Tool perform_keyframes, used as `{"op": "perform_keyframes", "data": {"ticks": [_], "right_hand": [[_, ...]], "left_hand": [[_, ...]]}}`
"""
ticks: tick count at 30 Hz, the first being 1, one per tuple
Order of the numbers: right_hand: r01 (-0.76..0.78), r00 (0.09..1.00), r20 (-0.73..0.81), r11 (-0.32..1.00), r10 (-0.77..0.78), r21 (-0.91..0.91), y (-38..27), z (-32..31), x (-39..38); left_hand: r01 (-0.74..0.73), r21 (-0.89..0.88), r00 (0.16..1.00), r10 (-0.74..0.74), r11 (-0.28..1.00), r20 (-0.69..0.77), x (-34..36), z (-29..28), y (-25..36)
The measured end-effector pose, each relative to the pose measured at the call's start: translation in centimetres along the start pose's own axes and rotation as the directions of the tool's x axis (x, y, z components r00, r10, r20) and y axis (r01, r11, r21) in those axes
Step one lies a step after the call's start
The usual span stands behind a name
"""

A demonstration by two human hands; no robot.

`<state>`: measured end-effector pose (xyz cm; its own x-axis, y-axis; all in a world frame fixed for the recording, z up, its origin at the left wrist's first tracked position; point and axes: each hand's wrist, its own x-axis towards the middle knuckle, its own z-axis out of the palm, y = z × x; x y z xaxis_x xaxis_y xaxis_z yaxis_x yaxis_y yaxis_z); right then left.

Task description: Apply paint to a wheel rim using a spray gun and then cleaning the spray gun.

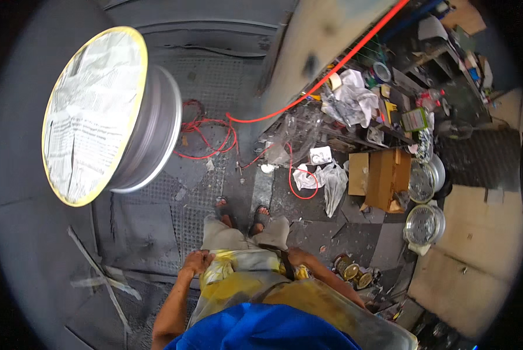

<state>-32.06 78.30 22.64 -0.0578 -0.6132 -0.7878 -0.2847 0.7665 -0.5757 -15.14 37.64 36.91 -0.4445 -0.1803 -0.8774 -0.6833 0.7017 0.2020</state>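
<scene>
My left hand [198, 261] is at my left hip, its fingers curled on the edge of a clear apron [238, 287] smeared with yellow paint. At my other hip, my right hand [297, 256] lies against the apron's side by a dark strap; its fingertips are hidden. Ahead on the left, apart from both hands, a grey wheel rim [159, 131] is raised above the floor. Newspaper [89, 116] covers its face, with yellow masking tape [142, 64] round the edge. What supports the rim is hidden.
A red hose [273, 117] runs over a pale panel [325, 35] and coils on the floor. Right of it are white rags [332, 185], a cardboard box [384, 178], more wheel rims [423, 224] and a cluttered shelf. Paint-stained cans [348, 268] stand near my right arm.
</scene>
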Motion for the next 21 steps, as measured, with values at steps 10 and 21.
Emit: {"op": "perform_keyframes", "data": {"ticks": [10,21], "right_hand": [[0.042,0.757,-0.563,0.883,-0.333,-0.467,9.4,-6.6,19.3],[-0.067,0.595,-0.802,0.991,-0.05,-0.112,22.1,-18.6,47.1]], "left_hand": [[-0.369,-0.359,0.886,0.441,0.858,0.145,7.6,1.9,-0.2],[-0.462,-0.105,0.862,0.418,0.88,-0.287,38.5,-0.1,4.2]]}}
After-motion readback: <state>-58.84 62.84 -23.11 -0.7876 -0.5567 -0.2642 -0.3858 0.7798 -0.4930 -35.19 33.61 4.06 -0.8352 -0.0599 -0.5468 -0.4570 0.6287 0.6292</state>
